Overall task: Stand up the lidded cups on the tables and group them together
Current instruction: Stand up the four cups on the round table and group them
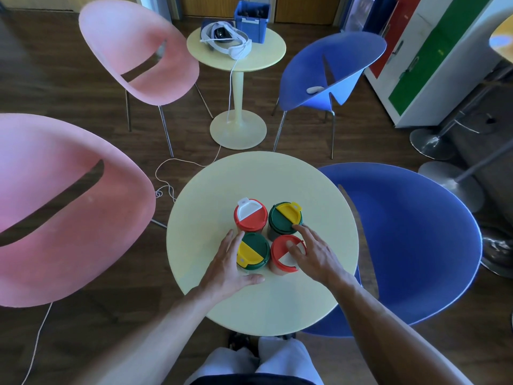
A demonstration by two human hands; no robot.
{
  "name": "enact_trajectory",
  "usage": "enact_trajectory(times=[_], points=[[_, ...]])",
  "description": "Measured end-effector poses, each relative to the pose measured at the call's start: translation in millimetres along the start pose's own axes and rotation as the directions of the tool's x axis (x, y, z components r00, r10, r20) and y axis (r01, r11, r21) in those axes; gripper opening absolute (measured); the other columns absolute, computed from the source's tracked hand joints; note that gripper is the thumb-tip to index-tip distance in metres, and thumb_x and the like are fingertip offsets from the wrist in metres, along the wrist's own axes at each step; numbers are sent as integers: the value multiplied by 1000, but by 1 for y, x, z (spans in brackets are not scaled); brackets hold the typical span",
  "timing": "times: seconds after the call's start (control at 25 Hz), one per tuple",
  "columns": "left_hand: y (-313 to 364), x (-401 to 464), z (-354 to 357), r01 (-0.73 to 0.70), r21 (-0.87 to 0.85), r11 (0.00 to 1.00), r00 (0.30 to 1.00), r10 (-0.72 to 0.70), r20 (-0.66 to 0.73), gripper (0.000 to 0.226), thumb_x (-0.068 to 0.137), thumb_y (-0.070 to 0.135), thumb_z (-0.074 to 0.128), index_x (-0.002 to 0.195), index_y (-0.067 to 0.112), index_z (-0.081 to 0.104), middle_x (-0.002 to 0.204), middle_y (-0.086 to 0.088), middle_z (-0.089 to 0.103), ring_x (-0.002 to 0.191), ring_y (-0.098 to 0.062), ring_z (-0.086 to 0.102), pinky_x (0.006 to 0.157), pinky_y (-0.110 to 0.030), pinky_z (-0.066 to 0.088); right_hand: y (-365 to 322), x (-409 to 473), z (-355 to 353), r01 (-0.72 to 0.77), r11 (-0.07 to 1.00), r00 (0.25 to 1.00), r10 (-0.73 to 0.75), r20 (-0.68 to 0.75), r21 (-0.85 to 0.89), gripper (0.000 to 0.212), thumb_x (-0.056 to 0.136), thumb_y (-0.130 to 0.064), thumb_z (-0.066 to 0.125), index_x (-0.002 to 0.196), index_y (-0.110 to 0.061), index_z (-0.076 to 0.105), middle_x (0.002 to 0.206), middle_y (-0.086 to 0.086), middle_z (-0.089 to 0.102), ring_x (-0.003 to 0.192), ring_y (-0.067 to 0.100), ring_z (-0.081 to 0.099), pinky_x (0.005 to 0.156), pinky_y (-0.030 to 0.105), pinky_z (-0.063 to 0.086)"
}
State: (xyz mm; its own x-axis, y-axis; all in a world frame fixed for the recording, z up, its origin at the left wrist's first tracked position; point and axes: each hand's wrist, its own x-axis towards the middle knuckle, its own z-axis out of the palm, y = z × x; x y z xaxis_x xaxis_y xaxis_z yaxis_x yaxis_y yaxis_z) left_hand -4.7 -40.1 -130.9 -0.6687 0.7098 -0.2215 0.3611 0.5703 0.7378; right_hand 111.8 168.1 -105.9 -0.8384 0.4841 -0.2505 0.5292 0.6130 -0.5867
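Note:
Four lidded cups stand upright in a tight square on the near round cream table (pixel 319 195). At the far left is a red-lidded cup with a white flap (pixel 249 216), and at the far right a green-lidded cup with a yellow flap (pixel 284 218). The near left one is a green-and-yellow-lidded cup (pixel 254 252), the near right one a red-and-white-lidded cup (pixel 281 252). My left hand (pixel 226 269) curves against the near left cup's side, fingers spread and thumb on the table in front. My right hand (pixel 311 255) lies spread over the near right cup's lid, its index fingertip on the far green lid.
Two pink chairs (pixel 69 207) stand to the left and two blue chairs (pixel 410 240) to the right. A second round table (pixel 266 59) farther back carries a white headset (pixel 227 40) and a blue box (pixel 252 20). A white cable trails over the floor.

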Motion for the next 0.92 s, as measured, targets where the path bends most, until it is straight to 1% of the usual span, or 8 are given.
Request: enact_trajectory(times=[0.16, 0.24, 0.36, 0.56, 0.68, 0.76, 0.84, 0.92], points=[[3, 1, 4, 4, 0, 1000, 1000, -4, -25, 115, 64, 54, 80, 151, 29, 9, 161, -3, 3, 147, -14, 6, 109, -22, 15, -1, 4, -1, -20, 999, 998, 22, 51, -41, 59, 94, -55, 39, 147, -33, 29, 157, -4, 26, 137, 27, 35, 109, 39, 31], [3, 1, 5, 8, 4, 1000, 1000, -8, -28, 113, 65, 54, 79, 151, 29, 10, 160, -4, 6, 147, -15, 8, 107, -21, 15, -1, 3, 3, -25, 999, 997, 27, 74, -36, 61, 93, -57, 36, 149, -35, 25, 155, -5, 28, 134, 29, 38, 107, 42, 36], [0, 1, 5, 14, 4, 1000, 1000, -14, -18, 109, 67, 55, 77, 150, 30, 11, 160, -3, 8, 147, -16, 10, 108, -22, 16, 0, -3, 7, -21, 999, 997, 24, 71, -38, 62, 92, -56, 31, 150, -36, 21, 154, -7, 32, 133, 27, 41, 106, 42, 39], [2, 2, 5, 11, 2, 1000, 999, -11, -31, 104, 69, 50, 77, 150, 28, 14, 159, -2, 13, 146, -15, 14, 109, -22, 17, -10, -8, 9, -44, 991, 999, 46, 16, -128, 59, 97, -49, 30, 152, -31, 19, 155, -7, 32, 132, 23, 42, 102, 39, 40], [4, 5, 3, 9, 0, 1000, 999, -9, -30, 108, 68, 50, 78, 150, 26, 12, 159, -1, 13, 145, -14, 14, 107, -20, 18, -18, -7, 10, -63, 988, 998, 64, -3, -141, 58, 98, -47, 29, 151, -27, 22, 150, -2, 40, 128, 25, 46, 100, 41, 41], [6, 9, 1, -10, 15, 1000, 999, 11, -32, 111, 67, 50, 79, 151, 25, 10, 158, -1, 12, 145, -14, 16, 105, -20, 21, -22, -7, 11, -86, 984, 996, 81, -33, -156, 57, 98, -46, 28, 151, -24, 23, 146, 1, 45, 126, 26, 47, 100, 41, 41], [10, 13, -1, -26, 42, 999, 999, 27, -23, 114, 66, 51, 79, 151, 25, 6, 159, -2, 7, 145, -15, 14, 104, -22, 25, -28, -7, 11, -109, 980, 994, 102, -48, -167, 56, 98, -44, 27, 150, -23, 24, 142, 3, 48, 123, 27, 49, 98, 41, 41], [14, 15, -3, -15, 57, 998, 1000, 16, -6, 118, 66, 52, 79, 152, 25, 2, 160, -3, 0, 146, -15, 9, 107, -26, 27, -31, -6, 12, -119, 980, 993, 114, -43, -161, 56, 98, -43, 29, 150, -22, 23, 139, 5, 50, 119, 28, 51, 96, 42, 42]])
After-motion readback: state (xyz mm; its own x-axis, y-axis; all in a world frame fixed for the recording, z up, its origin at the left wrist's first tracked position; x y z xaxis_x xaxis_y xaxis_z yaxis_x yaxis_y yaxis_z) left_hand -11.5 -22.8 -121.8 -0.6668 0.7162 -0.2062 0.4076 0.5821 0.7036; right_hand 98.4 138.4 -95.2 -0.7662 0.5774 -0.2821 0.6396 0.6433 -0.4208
